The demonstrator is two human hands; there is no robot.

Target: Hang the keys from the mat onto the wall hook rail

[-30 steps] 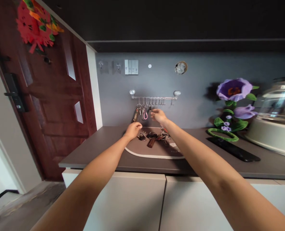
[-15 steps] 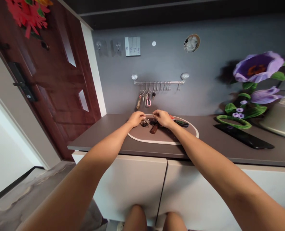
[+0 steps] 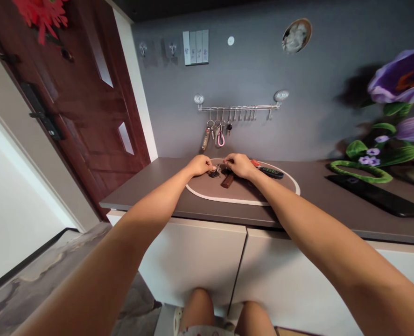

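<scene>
On an oval placemat [image 3: 235,200] with a pale rim, my left hand [image 3: 199,165] pinches at a small bunch of keys [image 3: 214,174]. Close to its right, my right hand [image 3: 241,165] has thumb and fingers drawn together above a dark cluster; what they grip is too small to make out. A brown key fob [image 3: 228,181] lies under that hand, its upper end partly covered. Beyond the right wrist are a black item with green markings [image 3: 271,173] and a red item [image 3: 255,163].
A clear rail [image 3: 242,108] with hooks is fixed to the wall, and several keys [image 3: 221,135] hang at its left. Purple artificial flowers [image 3: 403,79] and a long black object [image 3: 378,196] are at the right. A dark red door [image 3: 84,126] stands left.
My view has tilted down and shifted slightly left. The left fingers have come in lower and closer to the keys on the mat. My right hand stays over the dark cluster.
</scene>
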